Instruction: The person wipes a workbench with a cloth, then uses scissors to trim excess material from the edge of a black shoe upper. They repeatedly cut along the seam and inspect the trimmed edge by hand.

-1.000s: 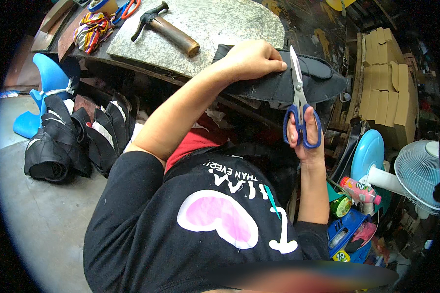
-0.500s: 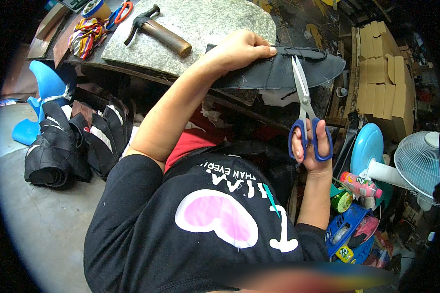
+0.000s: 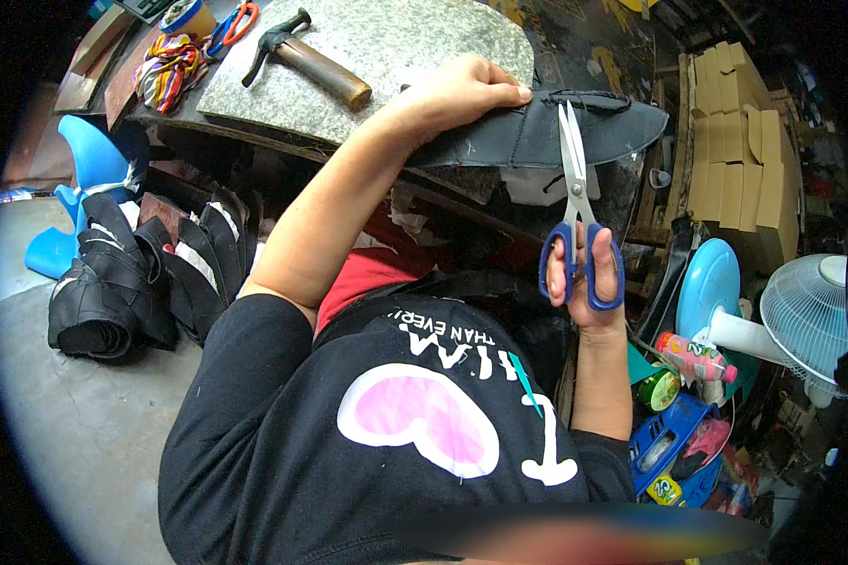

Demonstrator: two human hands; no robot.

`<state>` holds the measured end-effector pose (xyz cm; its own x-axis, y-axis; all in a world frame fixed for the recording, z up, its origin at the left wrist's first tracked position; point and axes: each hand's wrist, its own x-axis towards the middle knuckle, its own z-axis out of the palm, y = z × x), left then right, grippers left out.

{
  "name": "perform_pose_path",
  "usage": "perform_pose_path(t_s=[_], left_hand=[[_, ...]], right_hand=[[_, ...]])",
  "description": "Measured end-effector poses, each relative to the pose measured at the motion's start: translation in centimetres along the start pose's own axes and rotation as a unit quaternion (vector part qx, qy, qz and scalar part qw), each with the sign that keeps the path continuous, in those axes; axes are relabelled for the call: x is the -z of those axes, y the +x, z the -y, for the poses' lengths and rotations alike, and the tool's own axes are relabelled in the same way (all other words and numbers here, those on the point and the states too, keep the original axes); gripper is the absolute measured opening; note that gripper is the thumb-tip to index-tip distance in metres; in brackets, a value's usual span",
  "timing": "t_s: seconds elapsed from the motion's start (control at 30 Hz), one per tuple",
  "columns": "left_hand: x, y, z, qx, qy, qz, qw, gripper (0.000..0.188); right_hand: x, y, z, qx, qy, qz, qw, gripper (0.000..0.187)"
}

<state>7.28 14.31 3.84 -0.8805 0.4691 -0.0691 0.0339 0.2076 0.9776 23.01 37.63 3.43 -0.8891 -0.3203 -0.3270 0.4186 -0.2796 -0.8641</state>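
Observation:
My left hand (image 3: 462, 92) grips the upper edge of a flat, stitched black leather-like piece (image 3: 589, 139), its thumb pointing right along that edge. The piece lies across the work surface's near edge and tapers to a rounded right end. A dark cord-like strip (image 3: 594, 102) runs along its top edge. In my right hand (image 3: 589, 273) is a pair of scissors (image 3: 576, 188) with blue handles, fingers through the loops. The blades point up over the black piece and look nearly closed; whether they touch it I cannot tell.
A hammer (image 3: 322, 71) lies on a speckled stone slab (image 3: 396, 47). Striped cloth (image 3: 168, 75) and orange-and-blue handles (image 3: 231, 30) are at far left. Bundled black pieces (image 3: 113, 292) sit on the floor at left. Cardboard boxes (image 3: 740, 160) and a fan (image 3: 806, 301) stand at right.
My right hand and the scissors have moved slightly left, with the blade tips a little higher. My left hand stays on the black piece, nearly still.

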Motion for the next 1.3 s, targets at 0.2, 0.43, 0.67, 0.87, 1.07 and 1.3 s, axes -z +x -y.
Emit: perform_pose_path(t_s=[0.2, 0.43, 0.67, 0.87, 1.07, 1.3], left_hand=[[-0.2, -0.3, -0.5, -0.006, 0.063, -0.022, 0.998, 0.038], [-0.6, -0.1, -0.3, -0.001, -0.01, -0.037, 0.999, 0.035], [-0.4, -0.2, 0.0, -0.004, 0.014, -0.028, 1.0, 0.038], [-0.4, 0.0, -0.1, -0.004, -0.019, -0.026, 0.999, 0.034], [-0.4, -0.1, 0.1, -0.008, -0.014, -0.023, 1.0, 0.034], [-0.2, -0.1, -0.1, 0.004, 0.03, -0.003, 1.0, 0.038]], right_hand=[[-0.8, 1.2, -1.2, 0.036, 0.023, -0.034, 0.999, 0.059], [-0.1, 0.3, -0.8, 0.035, 0.007, -0.029, 0.999, 0.06], [0.8, -1.1, 0.4, -0.019, 0.079, 0.016, 0.997, 0.065], [1.5, -1.4, 1.7, -0.057, 0.114, 0.039, 0.991, 0.067], [1.2, -0.9, 1.2, -0.04, 0.083, 0.01, 0.996, 0.065], [-0.1, 0.5, -1.0, 0.03, 0.049, -0.037, 0.998, 0.057]])
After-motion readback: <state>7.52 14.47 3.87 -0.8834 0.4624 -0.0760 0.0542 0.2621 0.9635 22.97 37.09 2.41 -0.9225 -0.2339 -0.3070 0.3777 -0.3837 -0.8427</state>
